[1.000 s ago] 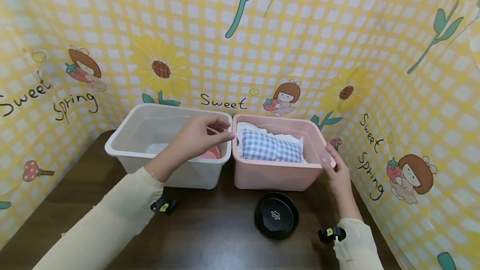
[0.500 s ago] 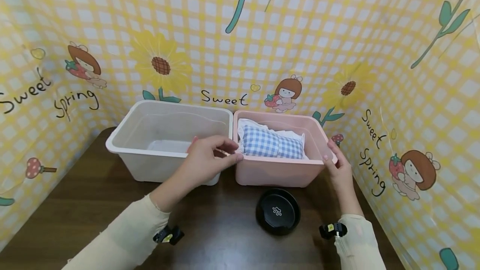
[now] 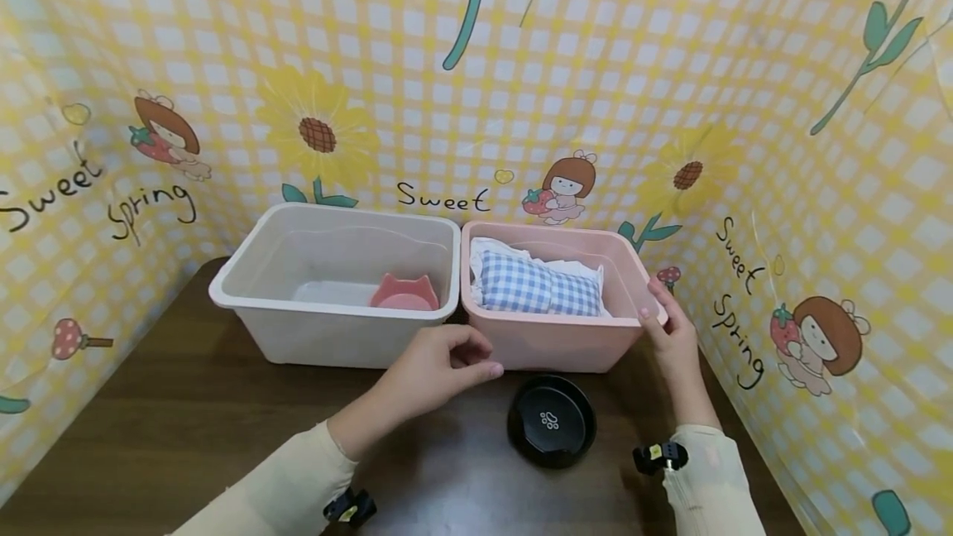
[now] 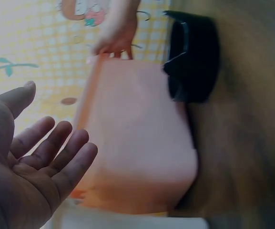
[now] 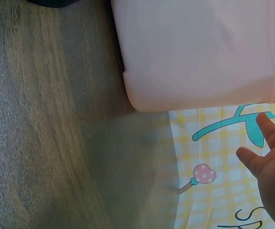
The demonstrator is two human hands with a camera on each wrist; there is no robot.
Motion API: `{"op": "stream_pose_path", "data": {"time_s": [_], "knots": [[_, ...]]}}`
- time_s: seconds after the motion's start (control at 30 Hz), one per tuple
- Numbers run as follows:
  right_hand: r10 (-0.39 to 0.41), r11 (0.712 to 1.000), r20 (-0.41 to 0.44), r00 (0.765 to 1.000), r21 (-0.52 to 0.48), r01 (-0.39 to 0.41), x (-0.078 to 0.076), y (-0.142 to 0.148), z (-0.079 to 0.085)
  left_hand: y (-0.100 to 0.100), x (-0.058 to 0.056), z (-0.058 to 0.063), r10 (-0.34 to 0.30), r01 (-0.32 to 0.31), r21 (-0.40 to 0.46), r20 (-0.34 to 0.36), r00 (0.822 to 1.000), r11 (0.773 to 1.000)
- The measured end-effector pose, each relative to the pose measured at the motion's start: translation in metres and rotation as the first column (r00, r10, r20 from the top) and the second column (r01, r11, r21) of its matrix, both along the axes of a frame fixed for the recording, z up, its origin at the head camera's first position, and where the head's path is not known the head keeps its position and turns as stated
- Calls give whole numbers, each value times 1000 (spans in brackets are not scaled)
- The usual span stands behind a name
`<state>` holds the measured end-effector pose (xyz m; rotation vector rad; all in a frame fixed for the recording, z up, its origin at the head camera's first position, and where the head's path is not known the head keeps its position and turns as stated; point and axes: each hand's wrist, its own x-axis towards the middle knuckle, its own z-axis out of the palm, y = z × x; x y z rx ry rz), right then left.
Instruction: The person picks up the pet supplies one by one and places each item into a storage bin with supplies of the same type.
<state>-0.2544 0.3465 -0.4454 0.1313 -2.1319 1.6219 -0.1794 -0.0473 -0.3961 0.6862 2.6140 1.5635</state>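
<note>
My left hand (image 3: 439, 370) hovers in front of the two bins, fingers loosely bent and nothing in them; the left wrist view shows its bare palm (image 4: 37, 176). At the right end of the pink storage bin (image 3: 551, 346), my right hand (image 3: 673, 342) grips the rim near the front corner, thumb toward the front. Inside that bin lies a small blue-and-white checked pillow (image 3: 539, 284) with a white ruffled edge. A pink cat-ear bowl (image 3: 405, 294) sits in the right end of the grey-white storage bin (image 3: 328, 333).
A black pet bowl (image 3: 551, 422) with a paw print stands on the dark wooden table (image 3: 417, 478), in front of the pink bin. Behind and at both sides hangs a yellow checked cloth (image 3: 462, 122). The two bins stand side by side with rims nearly meeting.
My left hand has come from above the grey-white bin toward me and lower, uncovering the pink cat-ear bowl. My right hand has stayed at the pink bin's rim.
</note>
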Motion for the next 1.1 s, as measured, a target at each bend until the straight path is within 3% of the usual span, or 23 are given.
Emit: {"op": "stream_pose_path", "data": {"time_s": [0.2, 0.43, 0.63, 0.87, 1.1], "knots": [[3, 1000, 2, 1000, -5, -3, 0, -1, 0, 6, 1, -26, -21, 21, -10, 28, 999, 1000], [8, 1000, -19, 1000, -15, -8, -2, 0, -1, 14, 1, -50, -20, 21, -52, 7, 1000, 998], [18, 999, -29, 999, -34, -19, -3, 0, -4, 22, 2, -66, -47, 47, -96, 4, 999, 994], [14, 999, -5, 1000, -49, -14, -3, 1, -3, 36, 7, -82, -38, 45, -78, 93, 995, 996], [17, 998, -12, 1000, -56, -17, 0, -2, -1, 45, 15, -95, -21, 33, -98, 125, 992, 995]]}}
